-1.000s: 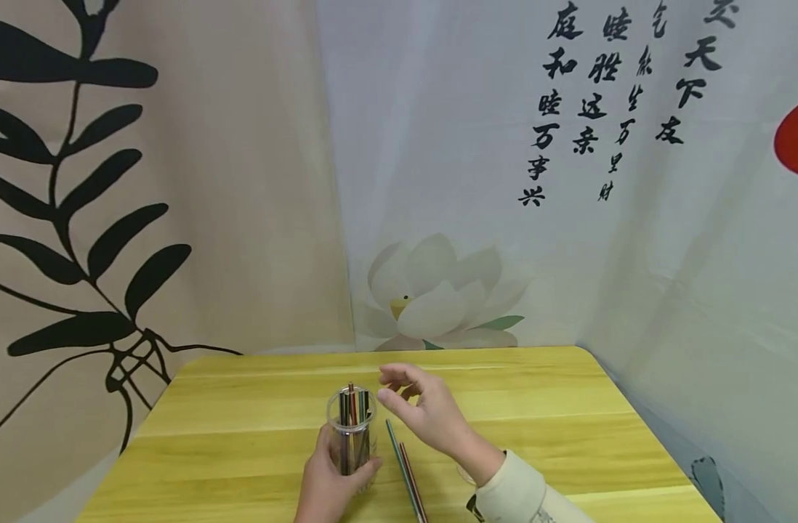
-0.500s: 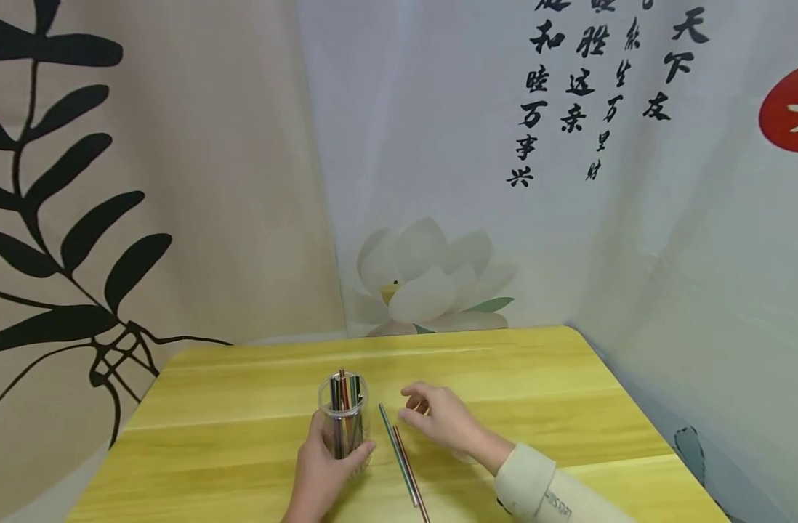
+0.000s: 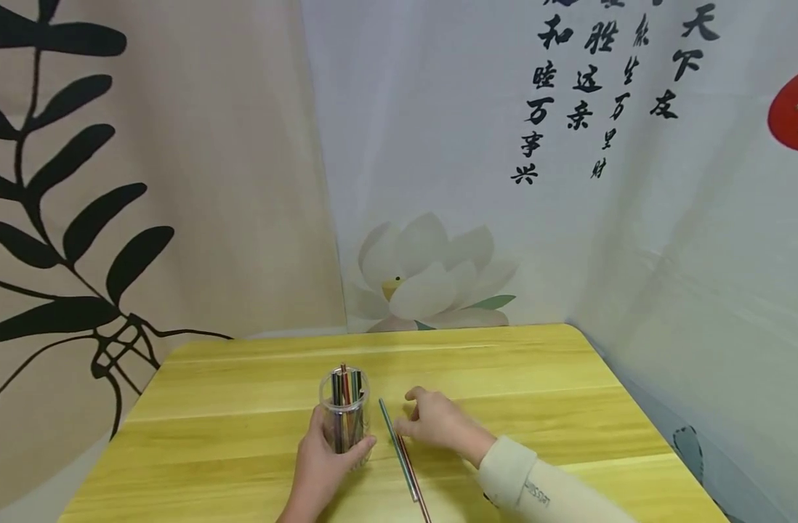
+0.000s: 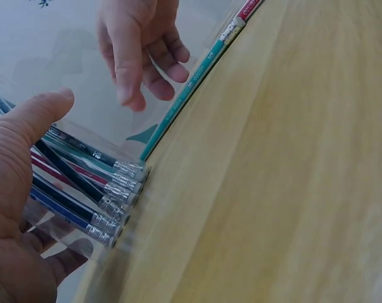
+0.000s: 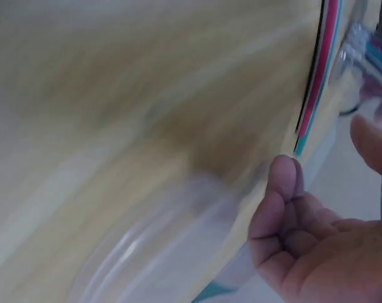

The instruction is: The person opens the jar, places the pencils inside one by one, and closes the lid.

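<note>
My left hand (image 3: 327,461) grips a clear plastic jar (image 3: 323,396) around its side, thumb at the front. Several pencils (image 3: 347,392) stand upright inside it, their metal-banded eraser ends at the bottom, as the left wrist view shows. To the right of the jar, a teal pencil (image 3: 396,444) and a red pencil (image 3: 417,483) lie side by side on the table. My right hand (image 3: 441,425) hovers just right of these two, holding nothing, thumb and bent fingers apart. In the right wrist view its fingertips (image 5: 283,172) are close to the pencils' ends.
A round, clear plastic lid (image 5: 146,259) lies on the table near my right hand, blurred in the right wrist view. The wood-grain table (image 3: 242,407) reaches back to a printed cloth backdrop (image 3: 242,160) with leaves, a lotus and writing.
My right hand has moved from beside the jar's mouth, right and lower, to the loose pencils. My left hand keeps its hold on the jar. The head view has shifted slightly.
</note>
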### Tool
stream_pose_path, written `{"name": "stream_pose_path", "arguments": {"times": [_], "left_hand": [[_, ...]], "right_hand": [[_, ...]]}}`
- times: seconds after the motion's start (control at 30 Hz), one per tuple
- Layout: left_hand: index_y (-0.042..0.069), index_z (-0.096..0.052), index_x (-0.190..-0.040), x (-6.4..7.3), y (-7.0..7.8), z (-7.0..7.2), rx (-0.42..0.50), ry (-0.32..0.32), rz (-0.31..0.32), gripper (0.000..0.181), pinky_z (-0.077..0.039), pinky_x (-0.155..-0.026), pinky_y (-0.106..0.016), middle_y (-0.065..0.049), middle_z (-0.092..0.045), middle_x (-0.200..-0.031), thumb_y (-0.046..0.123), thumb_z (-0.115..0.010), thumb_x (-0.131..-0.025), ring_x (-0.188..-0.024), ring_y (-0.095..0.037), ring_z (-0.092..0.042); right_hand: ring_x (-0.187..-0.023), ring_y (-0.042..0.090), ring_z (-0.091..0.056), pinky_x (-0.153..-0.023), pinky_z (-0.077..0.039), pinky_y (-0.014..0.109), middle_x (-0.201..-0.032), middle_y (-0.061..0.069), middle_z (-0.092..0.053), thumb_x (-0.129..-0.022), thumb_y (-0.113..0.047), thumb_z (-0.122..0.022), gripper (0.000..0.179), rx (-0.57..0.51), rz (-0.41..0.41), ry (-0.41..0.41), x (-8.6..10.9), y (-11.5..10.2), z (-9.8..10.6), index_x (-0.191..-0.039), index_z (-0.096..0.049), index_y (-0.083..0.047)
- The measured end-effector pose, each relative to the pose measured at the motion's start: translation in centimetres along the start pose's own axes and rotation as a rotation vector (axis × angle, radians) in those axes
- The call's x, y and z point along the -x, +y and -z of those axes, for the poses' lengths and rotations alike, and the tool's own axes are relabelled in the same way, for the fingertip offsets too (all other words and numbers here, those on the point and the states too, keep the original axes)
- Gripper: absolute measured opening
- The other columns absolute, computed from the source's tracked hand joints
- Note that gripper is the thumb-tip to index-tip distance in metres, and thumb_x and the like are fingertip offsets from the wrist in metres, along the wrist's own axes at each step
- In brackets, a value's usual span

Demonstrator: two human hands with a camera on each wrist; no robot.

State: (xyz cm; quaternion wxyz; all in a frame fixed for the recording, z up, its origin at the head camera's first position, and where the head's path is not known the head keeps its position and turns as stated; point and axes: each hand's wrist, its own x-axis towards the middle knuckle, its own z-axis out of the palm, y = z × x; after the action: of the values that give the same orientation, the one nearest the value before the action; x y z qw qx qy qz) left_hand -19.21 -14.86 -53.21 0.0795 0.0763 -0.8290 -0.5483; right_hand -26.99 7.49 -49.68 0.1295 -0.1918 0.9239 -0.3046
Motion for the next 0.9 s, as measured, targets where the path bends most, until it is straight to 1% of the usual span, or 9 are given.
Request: {"name": "stream_pose_path", "arguments": {"times": [0.07,0.17,0.27,0.37,0.43,0.6,0.8,0.83,0.9], "left_hand": [[0.014,-0.044,-0.149,0.0,0.0,0.0,0.003,-0.003,-0.001,0.089,-0.055,-0.107,-0.065,-0.021,-0.069,-0.139,0.040,-0.095,-0.081,-0.125,-0.040,-0.069],[0.014,-0.044,-0.149,0.0,0.0,0.0,0.009,-0.008,-0.005,0.087,-0.055,-0.106,-0.064,-0.018,-0.070,-0.137,0.040,-0.095,-0.082,-0.125,-0.039,-0.069],[0.014,-0.044,-0.149,0.1,0.0,-0.1,0.011,-0.011,-0.011,0.087,-0.056,-0.106,-0.063,-0.017,-0.071,-0.136,0.039,-0.095,-0.082,-0.125,-0.037,-0.069],[0.014,-0.043,-0.150,0.1,0.0,-0.1,0.005,-0.009,-0.020,0.088,-0.056,-0.105,-0.062,-0.017,-0.072,-0.135,0.039,-0.094,-0.082,-0.123,-0.036,-0.070],[0.013,-0.044,-0.150,0.1,-0.1,-0.1,0.002,-0.006,-0.025,0.088,-0.057,-0.104,-0.061,-0.017,-0.072,-0.135,0.039,-0.094,-0.083,-0.123,-0.035,-0.071],[0.013,-0.044,-0.149,0.0,-0.1,0.0,-0.010,0.001,-0.032,0.087,-0.059,-0.101,-0.059,-0.016,-0.073,-0.133,0.038,-0.094,-0.083,-0.120,-0.034,-0.072],[0.012,-0.043,-0.150,0.0,-0.3,0.2,-0.001,-0.003,-0.031,0.089,-0.059,-0.101,-0.061,-0.018,-0.072,-0.135,0.039,-0.094,-0.083,-0.120,-0.035,-0.072],[0.012,-0.043,-0.150,0.0,-0.3,0.1,0.000,-0.004,-0.027,0.090,-0.059,-0.101,-0.061,-0.018,-0.071,-0.135,0.040,-0.094,-0.082,-0.120,-0.036,-0.071],[0.011,-0.043,-0.150,0.1,-0.3,0.1,0.001,-0.007,-0.016,0.091,-0.059,-0.101,-0.061,-0.018,-0.071,-0.135,0.041,-0.095,-0.082,-0.121,-0.036,-0.071]], "right_hand": [[-0.073,0.014,-0.066,-0.067,-0.060,0.033,-0.092,0.006,-0.074,-0.091,-0.043,-0.085,0.077,0.051,-0.008,-0.013,0.0,-0.9,-0.8,-0.145,-0.055,0.003],[-0.065,0.013,-0.059,-0.060,-0.055,0.029,-0.081,0.003,-0.069,-0.087,-0.036,-0.090,0.072,0.102,-0.023,-0.012,-0.1,-2.1,-1.9,-0.139,-0.059,0.004],[-0.071,0.016,-0.064,-0.064,-0.060,0.031,-0.088,0.007,-0.071,-0.084,-0.024,-0.093,0.060,0.111,-0.042,0.006,-0.4,-2.7,-2.7,-0.128,-0.064,0.004],[-0.080,0.021,-0.068,-0.071,-0.064,0.036,-0.096,0.010,-0.073,-0.082,-0.018,-0.094,0.048,0.103,-0.059,0.022,-0.8,-2.9,-2.9,-0.116,-0.067,0.002],[-0.080,0.022,-0.068,-0.073,-0.064,0.037,-0.096,0.010,-0.073,-0.081,-0.016,-0.094,0.041,0.089,-0.065,0.023,-0.9,-3.1,-3.0,-0.110,-0.069,0.001],[-0.075,0.017,-0.062,-0.067,-0.061,0.034,-0.090,0.007,-0.070,-0.080,-0.012,-0.094,0.032,0.044,-0.078,0.020,-1.1,-3.1,-3.2,-0.098,-0.069,-0.002],[-0.084,0.022,-0.067,-0.075,-0.066,0.040,-0.098,0.010,-0.072,-0.082,-0.010,-0.093,0.032,-0.033,-0.058,-0.003,-1.1,-2.5,-3.0,-0.101,-0.069,-0.001],[-0.084,0.023,-0.068,-0.076,-0.066,0.040,-0.099,0.011,-0.072,-0.083,-0.010,-0.092,0.031,-0.059,-0.055,-0.010,-1.0,-2.4,-2.6,-0.102,-0.069,-0.001],[-0.081,0.022,-0.067,-0.071,-0.064,0.038,-0.100,0.011,-0.072,-0.085,-0.009,-0.089,0.028,-0.107,-0.040,-0.003,-0.8,-2.4,-1.4,-0.103,-0.069,-0.002]]}}
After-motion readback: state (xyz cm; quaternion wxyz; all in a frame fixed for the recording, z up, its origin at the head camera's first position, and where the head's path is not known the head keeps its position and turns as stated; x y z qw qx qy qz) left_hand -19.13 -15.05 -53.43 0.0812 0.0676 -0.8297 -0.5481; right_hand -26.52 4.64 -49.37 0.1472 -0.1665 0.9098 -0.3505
